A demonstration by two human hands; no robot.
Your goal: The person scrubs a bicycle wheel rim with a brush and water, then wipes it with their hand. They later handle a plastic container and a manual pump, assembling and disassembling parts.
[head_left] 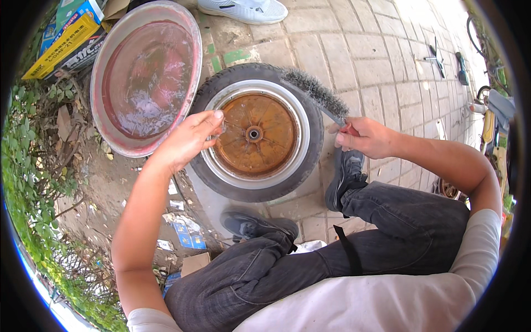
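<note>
Brick paving (354, 61) sprawls out, and your left hand (189, 136) hangs, loosely spread, by the wheel (268, 123), lying flat, likely heavy, best gripped by its tyre (260, 193); your right hand (369, 137) pinches the brush (318, 89), probably light and springy, by its end.

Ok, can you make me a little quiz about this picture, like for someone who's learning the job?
1. Pick one: which side's hand holds the grey bristle brush?
A) the left
B) the right

2. Fill in the missing word: to the left of the tyred wheel is a big round ____ with liquid in it.

3. True or false: the tyred wheel is standing upright on its tread.

Key:
1. B, the right hand has it.
2. Basin.
3. False, it is lying on its side.
</note>
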